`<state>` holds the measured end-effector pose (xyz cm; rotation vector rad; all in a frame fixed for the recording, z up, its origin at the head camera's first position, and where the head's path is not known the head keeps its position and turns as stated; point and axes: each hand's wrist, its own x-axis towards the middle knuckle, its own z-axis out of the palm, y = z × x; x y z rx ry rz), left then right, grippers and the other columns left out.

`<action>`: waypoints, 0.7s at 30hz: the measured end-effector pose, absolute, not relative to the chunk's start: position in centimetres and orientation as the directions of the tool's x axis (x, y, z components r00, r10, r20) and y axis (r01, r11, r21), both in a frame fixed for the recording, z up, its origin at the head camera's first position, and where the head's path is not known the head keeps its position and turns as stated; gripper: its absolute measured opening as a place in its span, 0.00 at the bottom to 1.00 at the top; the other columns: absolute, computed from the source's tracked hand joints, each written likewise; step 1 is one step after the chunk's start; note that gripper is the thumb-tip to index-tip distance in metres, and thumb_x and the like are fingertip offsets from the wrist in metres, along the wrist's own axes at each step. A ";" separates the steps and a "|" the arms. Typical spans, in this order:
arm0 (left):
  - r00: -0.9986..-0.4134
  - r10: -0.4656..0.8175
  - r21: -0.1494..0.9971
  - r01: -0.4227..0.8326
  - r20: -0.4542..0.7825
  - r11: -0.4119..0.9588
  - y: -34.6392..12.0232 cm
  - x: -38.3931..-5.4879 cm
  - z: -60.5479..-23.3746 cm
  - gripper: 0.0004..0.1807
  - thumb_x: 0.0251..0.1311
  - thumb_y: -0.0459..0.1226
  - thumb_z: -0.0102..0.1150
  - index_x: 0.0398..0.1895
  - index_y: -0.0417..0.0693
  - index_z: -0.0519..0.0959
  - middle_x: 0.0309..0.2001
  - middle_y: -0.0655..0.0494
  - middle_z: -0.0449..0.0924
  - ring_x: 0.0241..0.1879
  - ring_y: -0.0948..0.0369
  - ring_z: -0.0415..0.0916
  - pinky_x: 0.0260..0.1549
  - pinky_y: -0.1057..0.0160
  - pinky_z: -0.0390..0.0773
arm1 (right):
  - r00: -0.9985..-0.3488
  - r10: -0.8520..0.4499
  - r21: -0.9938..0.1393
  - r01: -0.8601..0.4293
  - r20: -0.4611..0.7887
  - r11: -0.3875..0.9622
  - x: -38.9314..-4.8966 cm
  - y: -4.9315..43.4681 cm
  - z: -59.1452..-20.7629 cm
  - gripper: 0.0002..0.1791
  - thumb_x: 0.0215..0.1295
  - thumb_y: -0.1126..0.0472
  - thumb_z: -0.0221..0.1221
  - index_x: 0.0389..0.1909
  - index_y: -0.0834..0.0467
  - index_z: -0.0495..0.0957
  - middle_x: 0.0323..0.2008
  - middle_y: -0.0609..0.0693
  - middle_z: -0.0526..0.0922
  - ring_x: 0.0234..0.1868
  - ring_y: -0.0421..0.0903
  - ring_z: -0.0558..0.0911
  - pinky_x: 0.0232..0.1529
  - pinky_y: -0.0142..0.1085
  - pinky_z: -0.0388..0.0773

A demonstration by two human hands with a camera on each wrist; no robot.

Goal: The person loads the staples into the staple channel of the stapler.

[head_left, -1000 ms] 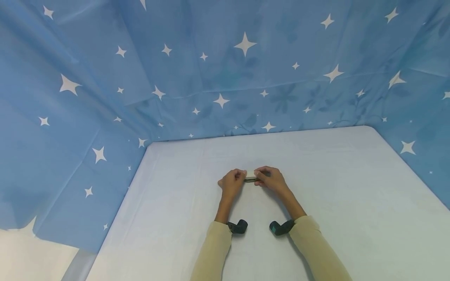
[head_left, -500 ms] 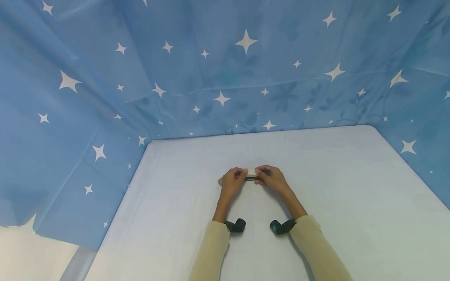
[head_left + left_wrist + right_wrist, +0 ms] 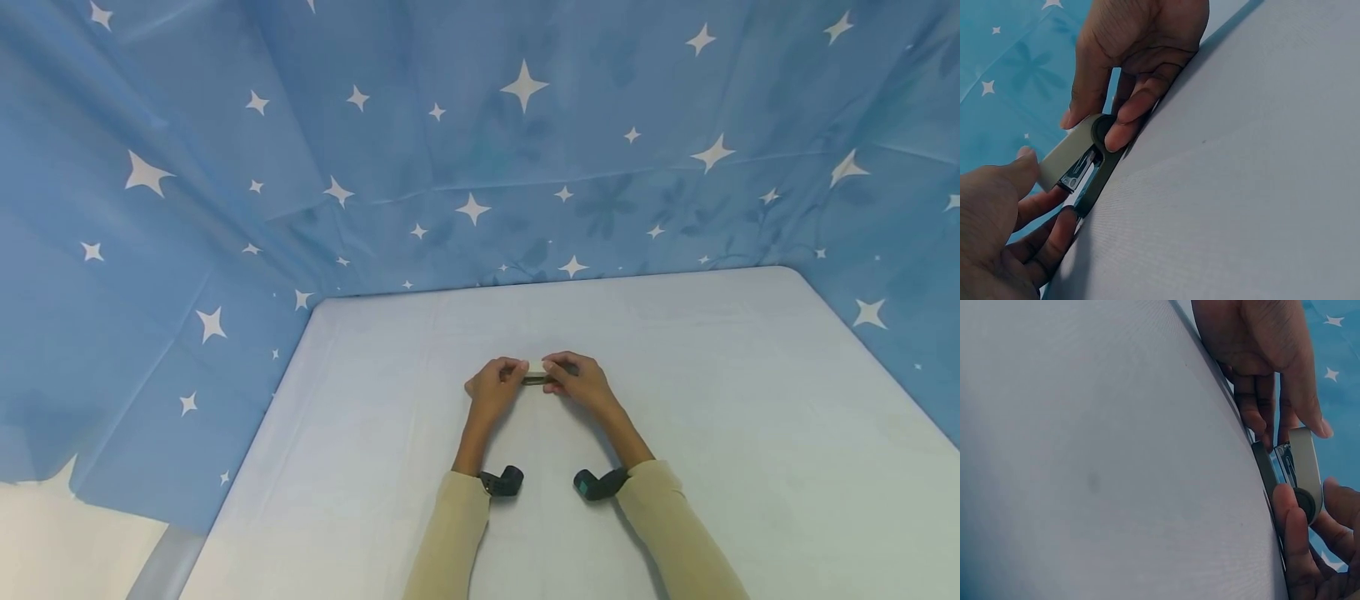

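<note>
A small stapler [image 3: 536, 372], with a cream top and a dark green base, is held between the two hands just above or on the white table; whether it touches the table is unclear. At its mouth end, my left hand [image 3: 497, 388] grips with the thumb on the cream top and fingers by the base. My right hand [image 3: 582, 384] pinches the round hinge end. In the left wrist view, the stapler [image 3: 1069, 156] has its mouth apart, and the metal staple channel shows inside. From the right wrist view, the fingers of my right hand [image 3: 1319, 550] cover part of the hinge.
A white table [image 3: 375, 450] spreads beneath both arms. Blue star-patterned cloth [image 3: 480, 167] hangs behind it and down the left and right sides. Black wrist cameras [image 3: 504, 482] sit at both cuffs, near the table surface.
Both hands keep their hold on the stapler in nearly the same place. The head view has shifted slightly, and a little less of the stapler's side shows.
</note>
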<state>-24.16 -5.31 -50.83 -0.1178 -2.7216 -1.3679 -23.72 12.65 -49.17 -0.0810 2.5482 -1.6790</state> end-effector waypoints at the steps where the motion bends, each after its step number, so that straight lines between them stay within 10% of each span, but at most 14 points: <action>1: -0.993 0.026 0.798 0.109 0.117 0.593 -5.3 -24.2 -50.8 0.22 0.68 0.56 0.52 0.46 0.51 0.84 0.39 0.55 0.85 0.39 0.59 0.80 0.48 0.52 0.58 | -0.995 -0.090 -0.916 0.003 -0.043 0.401 -23.7 12.7 -49.2 0.21 0.70 0.51 0.58 0.55 0.62 0.78 0.51 0.61 0.81 0.32 0.41 0.84 0.44 0.33 0.78; 11: -0.999 0.035 0.855 0.052 0.039 0.515 -5.8 -24.2 -50.4 0.23 0.71 0.54 0.48 0.52 0.48 0.80 0.48 0.51 0.83 0.52 0.53 0.79 0.64 0.41 0.57 | -0.995 -0.059 -0.933 0.048 -0.074 0.358 -24.1 13.2 -49.6 0.25 0.70 0.50 0.57 0.60 0.61 0.74 0.56 0.63 0.78 0.34 0.43 0.86 0.44 0.34 0.80; 21: -0.993 0.122 0.866 0.055 -0.007 0.498 -8.0 -22.4 -49.8 0.24 0.72 0.50 0.48 0.60 0.44 0.75 0.55 0.44 0.78 0.57 0.49 0.76 0.58 0.49 0.73 | -0.999 0.010 -0.905 0.045 -0.045 0.423 -22.1 14.4 -49.5 0.36 0.72 0.41 0.50 0.71 0.59 0.59 0.67 0.63 0.68 0.29 0.43 0.86 0.40 0.37 0.82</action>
